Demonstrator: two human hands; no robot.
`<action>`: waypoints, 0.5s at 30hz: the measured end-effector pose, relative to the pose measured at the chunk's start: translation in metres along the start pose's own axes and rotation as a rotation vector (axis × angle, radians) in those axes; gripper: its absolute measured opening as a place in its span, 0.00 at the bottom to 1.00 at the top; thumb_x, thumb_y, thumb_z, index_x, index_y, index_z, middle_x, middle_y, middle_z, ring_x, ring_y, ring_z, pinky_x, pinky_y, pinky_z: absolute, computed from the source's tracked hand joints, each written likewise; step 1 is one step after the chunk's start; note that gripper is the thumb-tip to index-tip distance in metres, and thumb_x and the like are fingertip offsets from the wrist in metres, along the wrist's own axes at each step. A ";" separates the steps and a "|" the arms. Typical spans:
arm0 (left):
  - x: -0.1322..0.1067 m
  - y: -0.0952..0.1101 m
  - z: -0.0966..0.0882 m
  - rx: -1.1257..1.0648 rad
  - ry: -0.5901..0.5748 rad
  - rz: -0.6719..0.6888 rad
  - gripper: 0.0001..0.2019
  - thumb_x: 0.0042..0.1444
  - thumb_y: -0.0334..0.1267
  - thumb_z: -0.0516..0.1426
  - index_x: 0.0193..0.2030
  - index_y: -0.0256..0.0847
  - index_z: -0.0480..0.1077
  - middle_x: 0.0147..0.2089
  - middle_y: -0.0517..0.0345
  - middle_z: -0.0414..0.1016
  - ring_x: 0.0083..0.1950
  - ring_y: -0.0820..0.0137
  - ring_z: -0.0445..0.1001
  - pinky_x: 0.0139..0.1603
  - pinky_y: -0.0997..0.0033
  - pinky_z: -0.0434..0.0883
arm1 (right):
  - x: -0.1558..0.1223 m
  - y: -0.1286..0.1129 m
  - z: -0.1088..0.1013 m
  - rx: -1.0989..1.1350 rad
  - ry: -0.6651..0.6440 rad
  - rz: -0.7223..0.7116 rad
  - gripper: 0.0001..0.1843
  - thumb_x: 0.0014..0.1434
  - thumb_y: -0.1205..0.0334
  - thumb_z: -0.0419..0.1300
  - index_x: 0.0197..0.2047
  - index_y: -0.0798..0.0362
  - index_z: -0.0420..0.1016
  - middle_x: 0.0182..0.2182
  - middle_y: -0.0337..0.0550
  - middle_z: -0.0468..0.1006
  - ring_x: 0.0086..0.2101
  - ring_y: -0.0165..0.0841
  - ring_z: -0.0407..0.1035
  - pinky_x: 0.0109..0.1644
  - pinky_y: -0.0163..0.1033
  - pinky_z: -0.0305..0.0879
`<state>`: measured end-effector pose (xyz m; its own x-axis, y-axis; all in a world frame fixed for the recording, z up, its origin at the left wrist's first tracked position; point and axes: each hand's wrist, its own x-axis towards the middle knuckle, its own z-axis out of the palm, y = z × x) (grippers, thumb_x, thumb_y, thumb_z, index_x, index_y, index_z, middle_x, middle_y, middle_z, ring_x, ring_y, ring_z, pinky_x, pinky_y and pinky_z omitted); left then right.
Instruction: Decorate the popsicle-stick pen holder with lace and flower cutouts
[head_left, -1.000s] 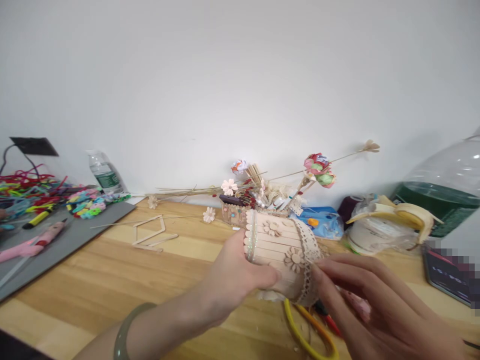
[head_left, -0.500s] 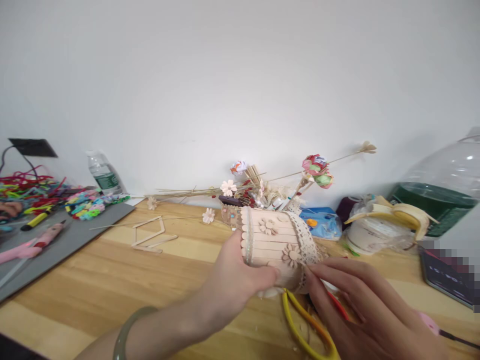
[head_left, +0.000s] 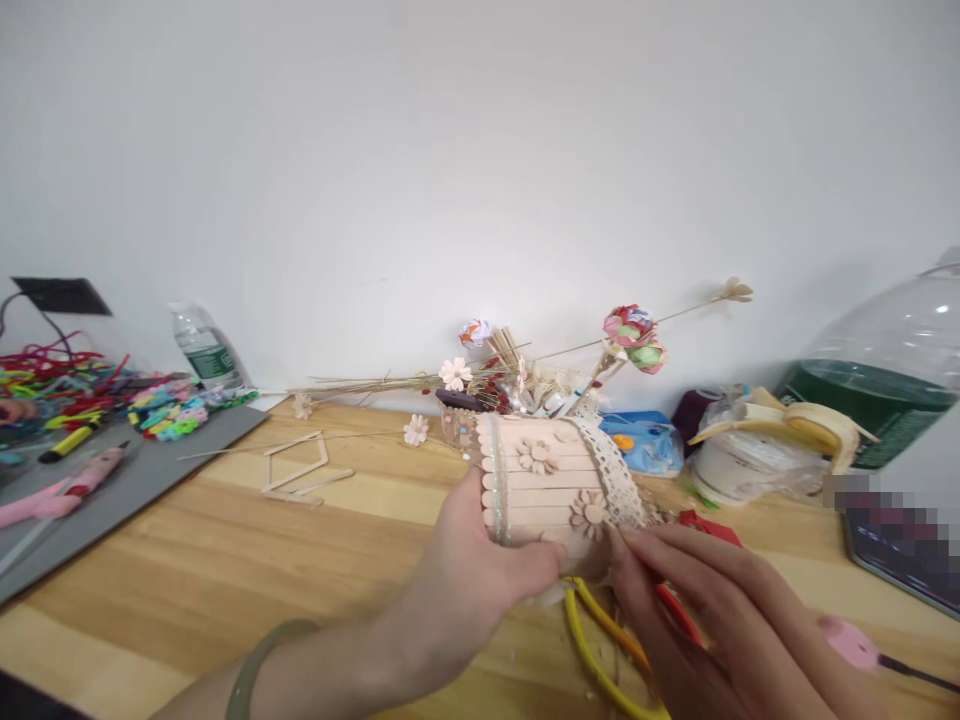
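A round holder made of pale craft sticks (head_left: 551,487) lies tilted on its side, with wooden flowers on its wall. My left hand (head_left: 480,560) grips it from the left, thumb across the near side. White lace trim (head_left: 616,468) runs round its right end, and a glittery band (head_left: 495,490) circles the left end. My right hand (head_left: 720,610) pinches its thumb and finger together at the lower right of the holder, beside a wooden flower (head_left: 590,512) and the lace. What sits between those fingertips is too small to make out.
Yellow-handled scissors (head_left: 581,650) lie below the holder. Behind stand paper flowers (head_left: 634,335) and thin sticks. A banana (head_left: 817,430) rests on a white tub, beside a large bottle (head_left: 892,370) and a phone (head_left: 900,550). Leftward are a pink glue gun (head_left: 71,487) and craft sticks (head_left: 300,465).
The holder has turned slightly in my left hand, and its lower flower sits a little further right. My right hand stays pinched by the lace end. A red object now shows behind it.
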<state>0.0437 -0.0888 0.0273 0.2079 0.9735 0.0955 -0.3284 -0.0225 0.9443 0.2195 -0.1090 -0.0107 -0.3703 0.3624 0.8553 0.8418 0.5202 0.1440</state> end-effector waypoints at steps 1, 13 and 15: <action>0.001 -0.001 0.000 -0.017 0.010 -0.004 0.20 0.40 0.25 0.61 0.43 0.38 0.70 0.44 0.56 0.79 0.46 0.64 0.76 0.44 0.72 0.72 | 0.002 -0.003 0.001 -0.008 0.039 0.047 0.09 0.57 0.68 0.58 0.43 0.57 0.72 0.34 0.45 0.78 0.34 0.33 0.73 0.43 0.36 0.66; 0.004 -0.004 -0.001 -0.074 -0.027 -0.010 0.20 0.41 0.22 0.60 0.43 0.37 0.71 0.44 0.56 0.79 0.45 0.63 0.76 0.46 0.69 0.72 | 0.026 -0.011 0.011 0.061 0.183 0.148 0.02 0.57 0.70 0.59 0.35 0.55 0.70 0.29 0.40 0.74 0.28 0.24 0.69 0.35 0.30 0.64; 0.004 -0.004 0.000 -0.051 -0.010 -0.015 0.20 0.41 0.22 0.59 0.43 0.37 0.70 0.44 0.55 0.79 0.46 0.63 0.76 0.46 0.69 0.71 | 0.027 -0.012 0.011 0.057 0.163 0.148 0.02 0.57 0.70 0.59 0.35 0.55 0.70 0.29 0.40 0.75 0.28 0.24 0.70 0.35 0.29 0.64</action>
<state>0.0456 -0.0849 0.0234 0.2219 0.9714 0.0849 -0.3714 0.0037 0.9284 0.1954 -0.0969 0.0055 -0.1722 0.3111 0.9347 0.8572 0.5147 -0.0134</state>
